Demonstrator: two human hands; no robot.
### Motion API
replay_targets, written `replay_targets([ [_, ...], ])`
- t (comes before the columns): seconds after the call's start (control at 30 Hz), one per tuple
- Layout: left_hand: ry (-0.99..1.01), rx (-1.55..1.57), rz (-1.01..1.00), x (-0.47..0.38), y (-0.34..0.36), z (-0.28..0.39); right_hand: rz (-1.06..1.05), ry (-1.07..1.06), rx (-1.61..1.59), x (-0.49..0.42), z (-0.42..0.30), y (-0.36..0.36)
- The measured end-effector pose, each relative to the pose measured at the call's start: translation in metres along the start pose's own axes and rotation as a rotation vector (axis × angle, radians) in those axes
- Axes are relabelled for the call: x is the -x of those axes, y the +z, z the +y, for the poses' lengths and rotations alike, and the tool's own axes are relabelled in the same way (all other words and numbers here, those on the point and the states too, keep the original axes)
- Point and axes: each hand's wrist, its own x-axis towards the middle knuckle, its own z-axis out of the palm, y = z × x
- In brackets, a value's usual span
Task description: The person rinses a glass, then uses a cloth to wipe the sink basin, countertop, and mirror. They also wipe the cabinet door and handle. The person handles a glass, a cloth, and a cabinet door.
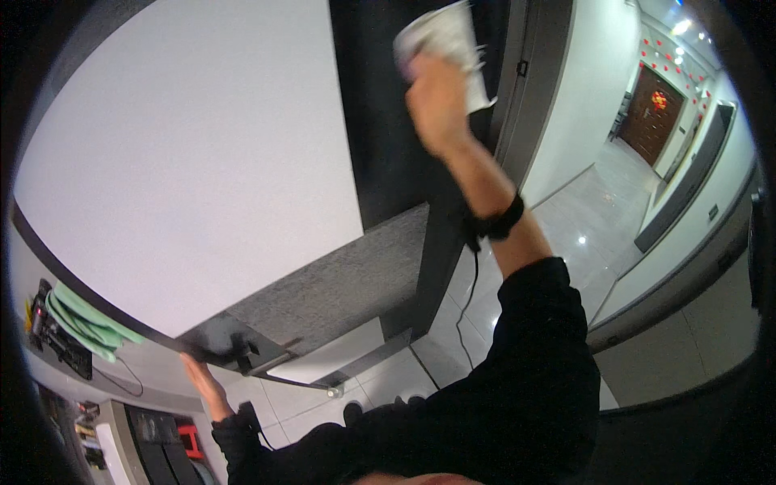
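Observation:
In front of me stands a door with a white panel [200,151], a black strip [388,151] and a grey textured panel [357,273]. My right hand [441,103] is raised and closed around a white cloth [451,33], which lies over the upper part of the black strip. Motion blurs the hand and cloth, so whether the cloth is pressed flat is unclear. My left hand [206,385] is at the door's dark outer edge, beside the metal handle [245,357], with its fingers straight. It appears to touch that edge; the thumb is hidden.
The dark door frame [533,79] rises to the right, beside a tiled hallway [606,200] leading to a brown door [652,115]. A black cable [464,321] hangs from my right wristband [503,221]. A green cloth [91,318] hangs at left. A doorstop [334,392] sits low.

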Motion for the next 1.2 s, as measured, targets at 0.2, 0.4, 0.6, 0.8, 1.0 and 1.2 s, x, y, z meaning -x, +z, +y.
replay_targets([
  [0.2,-0.026,0.1,0.006,0.0,0.011,0.013,-0.774,-0.184,-0.34,0.14,-0.059,-0.024],
  [0.4,-0.052,0.074,-0.011,-0.005,0.002,0.009,-0.603,-0.031,-0.106,0.101,0.005,-0.032],
  [0.6,-0.063,0.07,0.003,0.006,0.003,0.016,0.148,0.216,-0.294,-0.041,0.087,-0.014],
  [0.8,-0.05,0.07,0.067,0.013,0.004,0.022,0.029,0.309,-0.01,0.035,0.071,0.013],
  [1.0,-0.046,0.082,-0.003,0.017,-0.004,0.016,-0.035,0.522,-0.206,0.245,-0.027,0.022],
  [1.2,-0.065,0.072,-0.003,0.016,-0.003,0.013,-0.234,0.286,0.037,0.09,0.051,0.015],
])
